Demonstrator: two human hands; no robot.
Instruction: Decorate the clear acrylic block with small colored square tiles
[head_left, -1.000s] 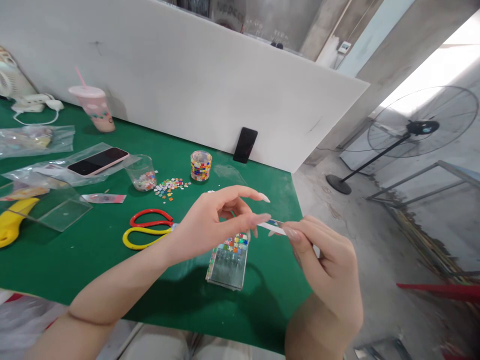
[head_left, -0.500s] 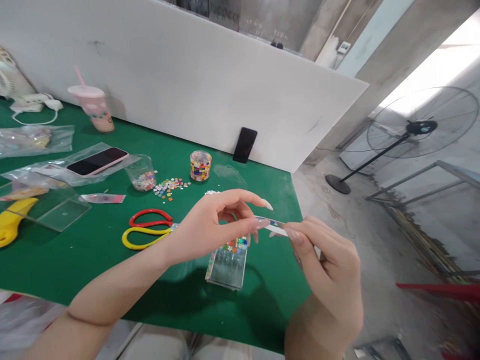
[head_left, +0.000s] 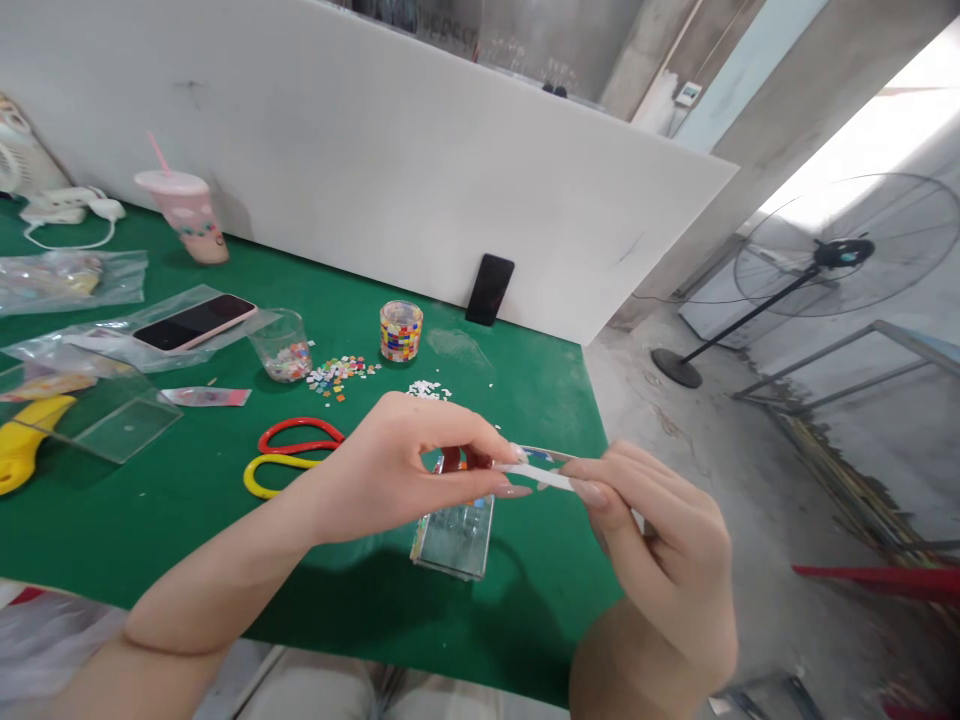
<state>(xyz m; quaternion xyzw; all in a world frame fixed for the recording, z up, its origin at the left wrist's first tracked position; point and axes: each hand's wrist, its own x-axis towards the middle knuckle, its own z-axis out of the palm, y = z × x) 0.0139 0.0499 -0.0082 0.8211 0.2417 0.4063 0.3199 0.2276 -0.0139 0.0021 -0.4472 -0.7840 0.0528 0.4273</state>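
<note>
My right hand [head_left: 660, 545] pinches a thin white strip [head_left: 544, 474] between thumb and fingers. Close behind it runs a second narrow edge with bluish patches; whether the two are joined, I cannot tell. My left hand [head_left: 416, 470] has its index fingertip and thumb around the strip's left end, the thumb slightly below. Beneath my hands, a clear rectangular box [head_left: 454, 540] lies on the green tabletop [head_left: 360, 590], partly covered with small coloured tiles near its far end. My left hand hides part of the box and the blades of the red-and-yellow-handled scissors [head_left: 300, 436].
Beyond my hands are white chips [head_left: 427, 389], a tile-covered round jar [head_left: 401, 332], loose coloured tiles [head_left: 341, 374] and a clear cup [head_left: 283, 348]. Two phones [head_left: 196, 322], a pink drink cup [head_left: 187, 215] and a clear acrylic piece [head_left: 127, 425] are further out. A white panel [head_left: 360, 150] bounds the back.
My left hand has shifted slightly left and down, its index finger lowered onto the strip's end. The white strip shows more of its length. My right hand has barely moved.
</note>
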